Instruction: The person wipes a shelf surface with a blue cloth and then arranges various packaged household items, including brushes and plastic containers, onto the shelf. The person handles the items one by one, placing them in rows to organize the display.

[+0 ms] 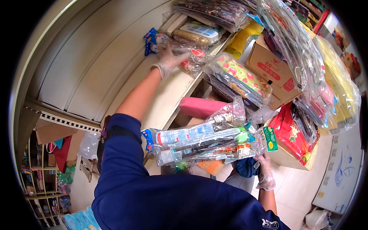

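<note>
My left hand (169, 59), in a clear disposable glove, rests with spread fingers on clear plastic packets (191, 54) on the cream shelf (155, 86). Some of these packets have blue printed ends. My right hand (265, 174), gloved the same way, grips the right end of a bundle of plastic-wrapped goods (201, 143); its fingers are partly hidden. The bundle lies across in front of my chest, with long dark items and bright green parts inside. A green card (270, 139) shows at its right end. Dark blue cloth (245, 168) is beside my right fingers.
Bagged goods (197, 33) fill the shelf's far end. Beyond its edge are a pink box (202, 107), a strawberry-print packet (240, 70) and a cardboard carton (268, 69). Long clear bags (299, 43) hang at right, above a white chest-like appliance (339, 172). A slotted metal rail (69, 120) runs at left.
</note>
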`<move>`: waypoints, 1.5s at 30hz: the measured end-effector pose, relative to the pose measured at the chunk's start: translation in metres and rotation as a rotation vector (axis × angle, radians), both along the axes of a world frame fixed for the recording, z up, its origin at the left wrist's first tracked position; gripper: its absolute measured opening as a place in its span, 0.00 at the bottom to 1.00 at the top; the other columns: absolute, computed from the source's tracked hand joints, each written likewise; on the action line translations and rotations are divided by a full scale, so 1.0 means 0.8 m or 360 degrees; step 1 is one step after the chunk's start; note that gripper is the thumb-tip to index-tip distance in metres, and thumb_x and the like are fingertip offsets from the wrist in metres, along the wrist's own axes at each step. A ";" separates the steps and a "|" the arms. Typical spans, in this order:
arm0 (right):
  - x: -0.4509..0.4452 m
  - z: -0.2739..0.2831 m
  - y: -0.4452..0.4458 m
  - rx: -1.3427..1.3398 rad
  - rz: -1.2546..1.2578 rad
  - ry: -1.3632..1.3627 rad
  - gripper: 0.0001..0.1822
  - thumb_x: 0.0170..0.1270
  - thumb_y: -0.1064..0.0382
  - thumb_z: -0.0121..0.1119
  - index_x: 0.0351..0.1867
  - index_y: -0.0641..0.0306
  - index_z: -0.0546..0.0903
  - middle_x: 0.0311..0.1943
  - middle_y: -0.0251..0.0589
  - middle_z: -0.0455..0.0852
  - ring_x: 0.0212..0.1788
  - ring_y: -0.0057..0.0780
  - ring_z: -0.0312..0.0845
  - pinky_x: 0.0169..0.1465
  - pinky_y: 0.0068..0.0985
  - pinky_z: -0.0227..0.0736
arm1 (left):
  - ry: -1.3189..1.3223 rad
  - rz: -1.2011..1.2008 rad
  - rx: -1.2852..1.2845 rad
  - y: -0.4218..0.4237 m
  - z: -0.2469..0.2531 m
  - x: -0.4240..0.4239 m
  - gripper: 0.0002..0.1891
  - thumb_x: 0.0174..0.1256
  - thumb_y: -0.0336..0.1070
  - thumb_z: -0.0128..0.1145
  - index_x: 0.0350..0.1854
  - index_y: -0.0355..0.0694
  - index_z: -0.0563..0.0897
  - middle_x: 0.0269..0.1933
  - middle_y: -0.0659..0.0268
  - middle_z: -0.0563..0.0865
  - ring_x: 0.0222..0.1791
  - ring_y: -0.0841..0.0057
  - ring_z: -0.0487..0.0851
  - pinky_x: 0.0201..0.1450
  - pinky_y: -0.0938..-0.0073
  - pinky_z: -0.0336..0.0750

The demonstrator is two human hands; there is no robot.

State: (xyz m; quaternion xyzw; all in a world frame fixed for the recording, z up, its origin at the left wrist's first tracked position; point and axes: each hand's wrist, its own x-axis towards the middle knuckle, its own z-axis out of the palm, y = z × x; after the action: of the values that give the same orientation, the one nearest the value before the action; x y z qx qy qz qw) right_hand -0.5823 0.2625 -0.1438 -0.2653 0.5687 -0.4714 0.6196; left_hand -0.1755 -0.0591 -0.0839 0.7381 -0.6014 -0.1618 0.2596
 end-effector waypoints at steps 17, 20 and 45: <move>-0.012 -0.003 0.001 0.0018 0.0064 0.0073 0.28 0.50 0.64 0.61 0.56 0.65 0.74 0.46 0.34 0.81 0.45 0.24 0.75 0.51 0.22 0.68 | 0.1003 -0.0069 -0.0067 -0.060 -0.027 -0.002 0.48 0.53 0.64 0.62 0.69 0.33 0.61 0.66 0.53 0.70 0.63 0.65 0.71 0.65 0.68 0.65; -0.013 0.009 0.009 0.0048 -0.0034 0.0082 0.26 0.49 0.62 0.63 0.54 0.64 0.75 0.41 0.33 0.80 0.42 0.24 0.74 0.50 0.22 0.69 | 0.0495 0.0156 -0.0163 -0.045 -0.006 -0.010 0.45 0.54 0.58 0.62 0.68 0.33 0.62 0.66 0.52 0.70 0.64 0.66 0.70 0.64 0.69 0.67; -0.033 0.046 0.076 -0.0257 -0.0107 -0.0087 0.26 0.53 0.61 0.67 0.53 0.68 0.74 0.42 0.39 0.83 0.42 0.28 0.81 0.50 0.24 0.76 | -0.0884 -0.1260 -0.0085 0.385 0.038 -0.112 0.57 0.39 0.52 0.74 0.73 0.43 0.53 0.70 0.45 0.59 0.68 0.43 0.61 0.68 0.49 0.59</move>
State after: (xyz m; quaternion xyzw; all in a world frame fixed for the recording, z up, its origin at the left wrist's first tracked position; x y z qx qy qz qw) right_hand -0.6084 0.3236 -0.1072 -0.2823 0.5203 -0.5434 0.5952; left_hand -0.2654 0.2487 -0.0537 0.4608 -0.8866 -0.0295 0.0265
